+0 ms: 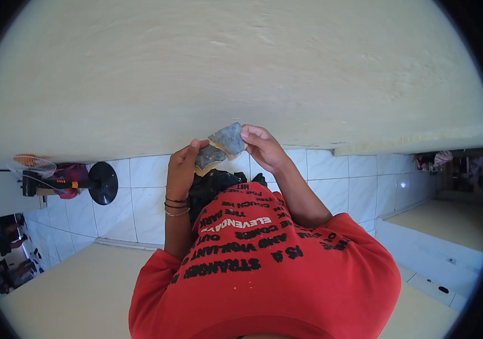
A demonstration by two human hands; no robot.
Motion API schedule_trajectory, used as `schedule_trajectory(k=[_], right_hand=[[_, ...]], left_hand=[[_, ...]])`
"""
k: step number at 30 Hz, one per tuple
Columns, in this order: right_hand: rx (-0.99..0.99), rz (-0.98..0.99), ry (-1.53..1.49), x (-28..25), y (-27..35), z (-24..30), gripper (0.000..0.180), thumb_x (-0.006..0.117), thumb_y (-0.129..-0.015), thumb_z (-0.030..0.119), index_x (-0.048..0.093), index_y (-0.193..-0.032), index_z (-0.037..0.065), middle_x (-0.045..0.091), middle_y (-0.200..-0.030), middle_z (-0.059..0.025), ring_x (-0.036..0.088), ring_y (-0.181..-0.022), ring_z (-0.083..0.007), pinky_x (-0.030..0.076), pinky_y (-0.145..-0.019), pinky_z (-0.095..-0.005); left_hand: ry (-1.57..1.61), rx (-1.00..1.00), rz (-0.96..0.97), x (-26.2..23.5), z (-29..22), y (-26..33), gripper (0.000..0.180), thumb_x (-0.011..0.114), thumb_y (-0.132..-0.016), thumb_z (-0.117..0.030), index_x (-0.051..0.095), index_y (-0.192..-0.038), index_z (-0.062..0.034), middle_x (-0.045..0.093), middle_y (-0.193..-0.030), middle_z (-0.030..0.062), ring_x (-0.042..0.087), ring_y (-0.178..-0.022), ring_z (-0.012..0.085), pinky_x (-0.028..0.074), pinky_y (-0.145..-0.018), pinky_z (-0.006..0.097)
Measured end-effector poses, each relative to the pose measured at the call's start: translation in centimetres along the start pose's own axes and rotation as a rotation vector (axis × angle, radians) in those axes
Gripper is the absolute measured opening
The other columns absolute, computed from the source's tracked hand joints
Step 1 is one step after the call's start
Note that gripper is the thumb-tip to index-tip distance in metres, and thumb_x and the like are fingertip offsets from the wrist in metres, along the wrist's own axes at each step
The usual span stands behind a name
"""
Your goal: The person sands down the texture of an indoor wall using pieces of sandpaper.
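In my right hand (261, 146), fingers and thumb pinch the edge of a grey, stone-patterned broken tile piece (228, 138) with a tan broken edge. A second grey broken tile piece (210, 156), also with a tan edge, is gripped by my left hand (184, 165) just below and to the left. The two pieces lie close together, their edges meeting or slightly overlapping; I cannot tell which. Under them, near my lap, is crumpled black material (214, 186), whose kind I cannot make out.
A pale wall (241, 73) stands right in front of me. White tiled floor (154, 198) runs to both sides. To the left is a standing fan (55, 178) with a round black base, beside a red-purple bundle (71, 191). Cluttered doorways show at both far sides.
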State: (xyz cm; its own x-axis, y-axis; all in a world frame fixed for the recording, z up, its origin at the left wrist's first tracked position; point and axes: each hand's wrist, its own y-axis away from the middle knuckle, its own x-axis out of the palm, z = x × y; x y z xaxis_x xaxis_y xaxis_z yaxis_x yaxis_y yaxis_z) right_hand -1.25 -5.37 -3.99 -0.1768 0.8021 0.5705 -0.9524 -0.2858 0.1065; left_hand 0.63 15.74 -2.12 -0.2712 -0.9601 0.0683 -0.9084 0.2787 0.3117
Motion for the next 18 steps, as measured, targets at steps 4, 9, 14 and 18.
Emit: schedule_trajectory(k=[4,9,14,18], right_hand=[[0.073,-0.023,0.359,2.7,-2.0,-1.0,0.019,0.051,-0.09,0.023,0.058,-0.088,0.005,0.054,-0.08,0.0038,0.047,-0.077,-0.006,0.038,-0.073,-0.0229],[0.078,-0.067,0.357,5.0,-3.5,-2.9,0.022,0.052,-0.089,0.026,0.057,-0.096,0.005,0.053,-0.084,0.0029,0.046,-0.078,-0.0062,0.037,-0.073,-0.0222],[0.269,-0.121,0.006,6.2,-2.3,-4.3,0.038,0.056,-0.087,0.032,0.048,-0.116,0.009,0.053,-0.101,-0.0013,0.053,-0.084,-0.0099,0.043,-0.065,-0.0224],[0.339,0.028,0.152,6.3,-1.8,-5.1,0.035,0.06,-0.085,0.029,0.052,-0.11,0.006,0.058,-0.097,-0.0048,0.056,-0.088,-0.0119,0.045,-0.063,-0.0231]], left_hand=[[0.167,0.01,0.111,-2.3,-0.2,0.2,0.04,0.052,-0.09,-0.032,0.063,-0.098,0.0053,0.063,-0.084,0.0049,0.055,-0.077,0.0079,0.043,-0.071,0.021],[-0.058,-0.001,0.171,-5.0,-0.1,-0.6,0.025,0.061,-0.084,-0.019,0.064,-0.09,0.0047,0.061,-0.076,0.0008,0.052,-0.067,0.0046,0.042,-0.062,0.019],[-0.011,0.066,0.129,-6.2,0.0,-1.8,0.024,0.06,-0.085,-0.02,0.064,-0.088,0.0039,0.06,-0.073,-0.0003,0.05,-0.065,0.0042,0.041,-0.06,0.02],[-0.018,0.06,0.242,-6.2,0.4,-3.0,0.023,0.058,-0.086,-0.02,0.063,-0.087,0.0029,0.06,-0.073,-0.0006,0.049,-0.065,0.0042,0.041,-0.061,0.021]])
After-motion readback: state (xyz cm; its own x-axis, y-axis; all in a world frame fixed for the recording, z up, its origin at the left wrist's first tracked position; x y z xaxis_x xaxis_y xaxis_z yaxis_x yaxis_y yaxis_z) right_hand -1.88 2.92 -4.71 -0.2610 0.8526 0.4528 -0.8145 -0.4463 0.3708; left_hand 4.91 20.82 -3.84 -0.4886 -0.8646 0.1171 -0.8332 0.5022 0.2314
